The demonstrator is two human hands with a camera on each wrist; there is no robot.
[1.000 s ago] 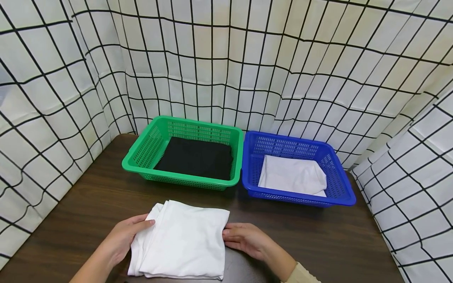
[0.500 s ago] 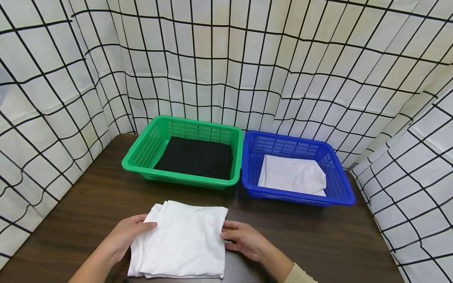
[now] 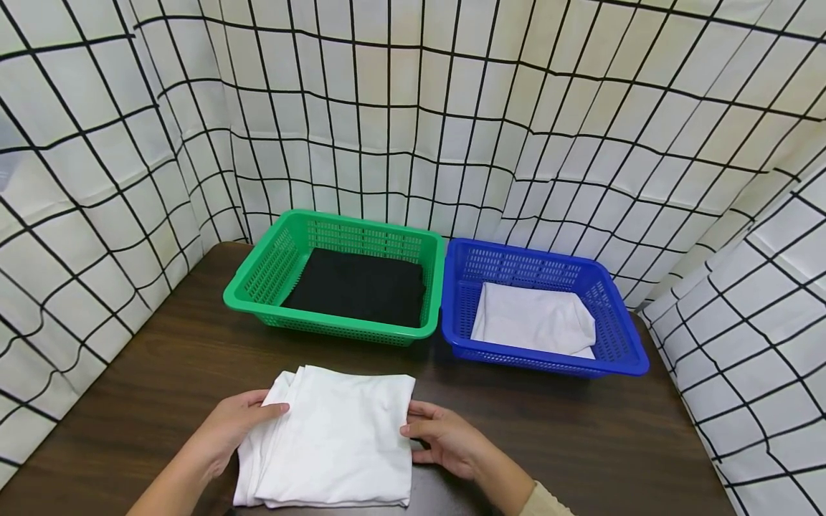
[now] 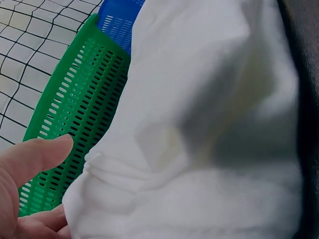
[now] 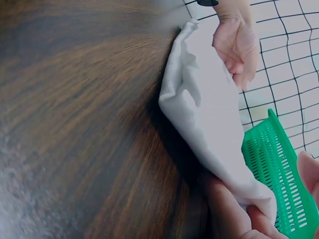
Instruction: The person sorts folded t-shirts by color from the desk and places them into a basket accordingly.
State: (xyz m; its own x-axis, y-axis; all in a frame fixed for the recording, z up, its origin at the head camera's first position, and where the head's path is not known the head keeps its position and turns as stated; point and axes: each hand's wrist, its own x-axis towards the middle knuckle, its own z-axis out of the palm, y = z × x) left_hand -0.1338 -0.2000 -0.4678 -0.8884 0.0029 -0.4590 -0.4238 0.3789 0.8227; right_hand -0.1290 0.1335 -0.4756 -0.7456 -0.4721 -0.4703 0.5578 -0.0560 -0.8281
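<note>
Folded white cloth (image 3: 335, 441): on the desk (image 3: 161, 358), between my left hand (image 3: 226, 430) and right hand (image 3: 448, 441), neither nearer | grip: fingers under opposite side edges, thumbs lifted, unclenched | beyond: green basket (image 3: 323, 318)

White, black-gridded backdrop (image 3: 467, 161), apparently cloth

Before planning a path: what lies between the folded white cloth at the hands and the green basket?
Only a bare strip of dark brown table lies between the folded white cloth and the green basket; the head view shows it.
</note>
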